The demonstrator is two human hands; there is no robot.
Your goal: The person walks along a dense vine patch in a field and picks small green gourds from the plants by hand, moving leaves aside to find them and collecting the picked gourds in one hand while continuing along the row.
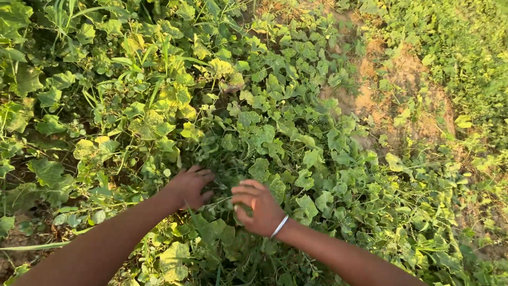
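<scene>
At the far left, grass blades (63, 16) stand among broad, partly yellowed leaves (151, 124). Near the bottom, the left hand (188, 186) reaches into the vine foliage (264, 132), its fingers (203, 175) spread and pushed among the leaves, their tips hidden, so I cannot tell whether they hold anything. Just beside it to the right, the right hand (259, 207), with a silver bangle (279, 226) at the wrist, has its fingers curled inward over a clump of small leaves (227, 177) between the two hands. Farther right, a bare patch of sandy soil (402, 79) shows through the green cover.
</scene>
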